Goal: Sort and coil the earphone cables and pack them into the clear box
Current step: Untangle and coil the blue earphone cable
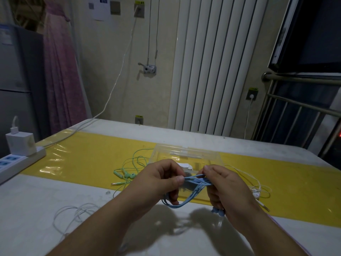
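Observation:
Both hands hold a blue earphone cable above the table's near middle. My left hand pinches its strands between thumb and fingers, and loops hang below the hand. My right hand pinches the same cable, with the blue earbuds dangling under it. Just behind the hands the clear box lies on the yellow mat, with something white inside. Green earphones lie loose left of the box. White earphones lie to the right. Another white cable rests near the front left.
A white power strip with a charger plugged in sits at the table's left edge, its cord running to the wall. A radiator stands behind the table, with a metal rail at the right.

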Motion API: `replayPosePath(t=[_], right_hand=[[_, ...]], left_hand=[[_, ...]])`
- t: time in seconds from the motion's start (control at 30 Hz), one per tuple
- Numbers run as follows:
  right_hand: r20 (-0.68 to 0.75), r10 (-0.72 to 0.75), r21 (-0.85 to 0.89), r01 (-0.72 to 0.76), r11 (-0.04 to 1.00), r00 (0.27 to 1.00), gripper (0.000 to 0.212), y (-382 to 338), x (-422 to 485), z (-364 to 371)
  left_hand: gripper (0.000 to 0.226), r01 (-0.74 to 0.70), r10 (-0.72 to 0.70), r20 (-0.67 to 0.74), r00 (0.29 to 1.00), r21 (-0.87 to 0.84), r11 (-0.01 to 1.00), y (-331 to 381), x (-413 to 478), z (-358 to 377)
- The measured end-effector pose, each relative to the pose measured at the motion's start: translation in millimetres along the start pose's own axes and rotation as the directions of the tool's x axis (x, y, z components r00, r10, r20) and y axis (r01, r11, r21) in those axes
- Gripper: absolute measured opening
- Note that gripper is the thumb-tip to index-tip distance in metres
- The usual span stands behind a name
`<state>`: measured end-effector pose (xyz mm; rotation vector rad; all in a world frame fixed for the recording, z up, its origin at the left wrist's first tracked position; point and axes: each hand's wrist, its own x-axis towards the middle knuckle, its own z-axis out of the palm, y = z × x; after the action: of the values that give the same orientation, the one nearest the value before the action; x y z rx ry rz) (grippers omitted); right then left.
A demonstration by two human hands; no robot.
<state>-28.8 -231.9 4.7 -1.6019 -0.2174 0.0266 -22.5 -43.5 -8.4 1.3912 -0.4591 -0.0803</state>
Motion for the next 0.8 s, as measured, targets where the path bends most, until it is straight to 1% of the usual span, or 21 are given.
replayPosePath(t=[0.13,0.3,0.37,0.5,0.6,0.7,0.8], right_hand=[[-0.005,0.002,0.025,-0.002,1.000,1.000,0.029,0.5,-0.8,0.4],[-0.026,-0.003,-0.042,0.002,0.999,1.000,0.022,3.0,0.7,1.6],[-0.012,-0.010,-0.055,0.009,0.998,1.000,0.024,3.7,0.5,2.4],[-0.005,0.000,-0.105,0.000,0.994,1.000,0.027,1.8,-1.1,3.5],[-0.012,0.001,-0.050,-0.001,0.999,1.000,0.029,4.1,1.4,3.6],[-0.027,-0.007,-0.046,0.006,0.999,1.000,0.032,6.6,3.4,0.7],[-0.024,-0.009,0.052,0.010,0.999,1.000,0.030,2.7,1.6,-1.5]], left_hand=[[0.003,0.002,-0.002,0.001,1.000,-0.004,1.000,0.1,-0.1,-0.1],[0.003,-0.004,0.004,-0.005,1.000,0.016,1.000,-1.4,-0.8,-0.8],[0.003,-0.013,0.014,-0.023,1.000,0.037,0.999,-0.2,-1.2,-0.2],[0.010,-0.051,0.067,-0.142,0.988,0.111,0.993,3.2,-1.2,2.9],[0.018,-0.074,0.102,-0.227,0.968,0.128,0.989,3.7,-0.2,5.0],[0.021,-0.091,0.145,-0.309,0.940,0.181,0.979,2.7,1.9,6.0],[0.024,-0.061,0.145,-0.373,0.917,0.226,0.972,2.2,2.9,4.9]])
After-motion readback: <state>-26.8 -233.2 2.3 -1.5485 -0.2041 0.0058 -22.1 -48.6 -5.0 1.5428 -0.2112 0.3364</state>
